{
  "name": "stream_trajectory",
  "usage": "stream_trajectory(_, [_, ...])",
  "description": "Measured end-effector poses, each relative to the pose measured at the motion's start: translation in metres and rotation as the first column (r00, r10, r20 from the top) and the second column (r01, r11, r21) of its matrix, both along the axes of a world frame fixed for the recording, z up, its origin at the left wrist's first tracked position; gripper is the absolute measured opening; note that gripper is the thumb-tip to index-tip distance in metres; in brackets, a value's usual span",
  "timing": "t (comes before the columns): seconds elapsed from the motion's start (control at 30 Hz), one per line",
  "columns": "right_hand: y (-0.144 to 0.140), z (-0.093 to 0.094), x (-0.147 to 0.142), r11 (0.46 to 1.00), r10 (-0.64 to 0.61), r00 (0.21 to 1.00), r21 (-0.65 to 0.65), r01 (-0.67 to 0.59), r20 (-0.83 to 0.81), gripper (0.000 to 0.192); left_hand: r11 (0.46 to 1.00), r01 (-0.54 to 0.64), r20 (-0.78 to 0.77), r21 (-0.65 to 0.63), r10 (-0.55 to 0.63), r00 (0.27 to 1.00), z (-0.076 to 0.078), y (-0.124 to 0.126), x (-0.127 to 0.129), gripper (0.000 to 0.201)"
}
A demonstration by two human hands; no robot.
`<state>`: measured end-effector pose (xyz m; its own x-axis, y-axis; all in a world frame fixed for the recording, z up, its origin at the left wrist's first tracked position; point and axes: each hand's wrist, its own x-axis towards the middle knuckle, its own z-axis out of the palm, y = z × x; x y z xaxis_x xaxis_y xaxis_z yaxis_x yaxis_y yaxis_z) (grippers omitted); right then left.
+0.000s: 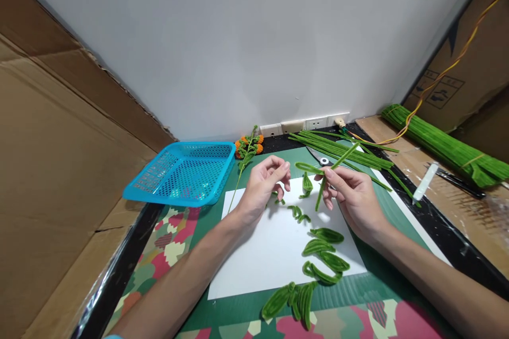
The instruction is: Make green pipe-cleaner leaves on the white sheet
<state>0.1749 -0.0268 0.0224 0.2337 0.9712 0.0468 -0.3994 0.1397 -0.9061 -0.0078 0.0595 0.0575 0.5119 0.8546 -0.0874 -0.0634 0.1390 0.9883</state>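
Note:
My right hand (353, 190) pinches a fuzzy green pipe cleaner (345, 157) between thumb and fingers, above the white paper (254, 254). The stem is bent, with a narrow loop (308, 168) pointing left and straight ends sticking up and down. To its left, my left hand (268, 180) is raised with curled fingers, thumb against the index finger. Nothing shows in it, and the loop's tip lies just apart from it. Below both hands are small curled green pieces (298, 214), a folded green piece (306, 184) and several leaf shapes (328, 234) of pipe cleaner.
A blue perforated basket (178, 201) stands at the left. Behind my left hand lies an orange-flowered stem (247, 156). Loose green pipe cleaners (350, 153) and scissors (316, 156) lie at the back right. Beyond are a white tube (425, 183), a green bundle (445, 143) and a hanging yellow cord (457, 61).

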Motion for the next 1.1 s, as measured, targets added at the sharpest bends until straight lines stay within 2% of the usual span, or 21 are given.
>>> stream_trajectory(0.07, [0.001,0.001,-0.001,0.999,-0.046,0.996,-0.007,0.045,-0.072,0.026,0.998,0.051,-0.031,-0.036,-0.052,0.998,-0.01,-0.006,0.003,0.039])
stream_trajectory(0.17, [0.005,0.002,-0.002,0.994,-0.098,0.984,-0.055,0.09,-0.149,0.028,0.977,0.197,-0.074,-0.078,-0.203,0.977,-0.024,-0.019,0.007,0.048])
stream_trajectory(0.23, [0.006,0.001,-0.001,0.989,-0.136,0.98,-0.082,0.125,-0.145,0.03,0.955,0.284,-0.08,-0.086,-0.29,0.954,-0.029,-0.025,0.009,0.049])
stream_trajectory(0.3, [0.007,-0.002,-0.001,0.985,-0.161,0.981,-0.083,0.153,-0.11,0.031,0.95,0.305,-0.087,-0.069,-0.31,0.947,-0.03,-0.028,0.009,0.044])
stream_trajectory(0.5, [0.004,-0.008,-0.002,0.985,-0.168,0.985,-0.038,0.166,-0.05,0.03,0.973,0.224,-0.065,0.05,-0.221,0.973,-0.024,-0.027,0.006,0.043])
stream_trajectory(0.6, [0.004,-0.007,-0.004,0.993,-0.111,0.988,-0.041,0.107,-0.104,0.03,0.987,0.131,-0.023,0.091,-0.129,0.991,-0.024,-0.03,0.007,0.05])
stream_trajectory(0.8, [0.004,-0.007,-0.009,0.999,-0.012,0.977,-0.054,0.0,-0.215,0.025,0.994,-0.017,0.038,0.112,0.012,0.999,-0.023,-0.025,0.008,0.042])
stream_trajectory(1.1, [0.001,-0.016,-0.012,0.977,0.205,0.976,-0.041,-0.209,-0.079,0.023,0.986,-0.096,0.107,0.138,0.081,0.991,-0.023,-0.016,0.007,0.043])
